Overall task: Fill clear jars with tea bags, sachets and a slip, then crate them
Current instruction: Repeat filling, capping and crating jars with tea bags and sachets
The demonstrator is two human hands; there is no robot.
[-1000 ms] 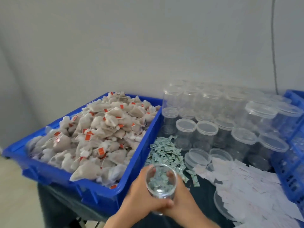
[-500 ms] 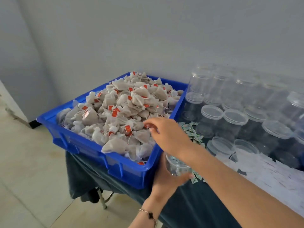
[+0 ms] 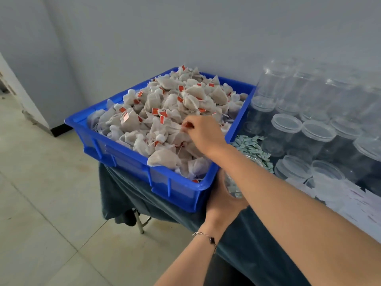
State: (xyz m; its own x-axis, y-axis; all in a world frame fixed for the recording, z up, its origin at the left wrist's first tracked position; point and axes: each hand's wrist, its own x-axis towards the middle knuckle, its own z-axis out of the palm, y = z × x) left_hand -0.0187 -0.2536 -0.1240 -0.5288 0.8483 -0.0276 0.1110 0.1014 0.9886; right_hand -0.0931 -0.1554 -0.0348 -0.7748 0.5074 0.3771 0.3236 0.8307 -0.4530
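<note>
Dark-clothed table (image 3: pixel 127 195) | right hand (image 3: pixel 203 134) pinches red-tagged gauze tea bag (image 3: pixel 173 131) in blue plastic bin (image 3: pixel 173 188) | left hand (image 3: pixel 223 201) grips clear jar (image 3: pixel 234 185), at five o'clock from pinch, nearer.

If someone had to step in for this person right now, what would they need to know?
Right hand is down in the blue crate, fingers pinching at a tea bag in the heap.
Left hand holds an open clear jar beside the crate's near corner; green sachets show inside it.
Done: sachets in.
Left: tea bags, a slip from the white pile, a lid, then crating.
Spare sachets and lidded jars sit to the right.
</note>
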